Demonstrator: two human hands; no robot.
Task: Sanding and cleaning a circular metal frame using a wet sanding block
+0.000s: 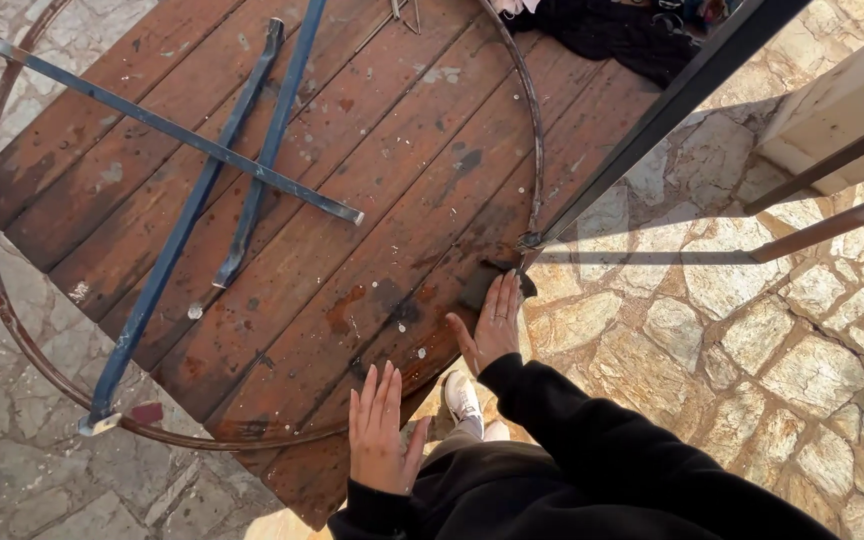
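Our two hands rest flat on a worn wooden tabletop.

Our left hand [380, 428] lies released, fingers spread, on the wooden tabletop [372, 190] near its lower edge; our right hand [493, 322], also grasping nothing, presses its right edge beside the rusty metal hoop [535, 130].

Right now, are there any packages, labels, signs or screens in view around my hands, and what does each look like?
None: no package, label, sign or screen shows.
Left hand: flat, fingers spread, on the worn red-brown wooden tabletop.
Right hand: flat at the tabletop's edge, near a rusty metal hoop.
Blue metal bars: crossed over the planks.
Dark cloth: bundled at the top edge.
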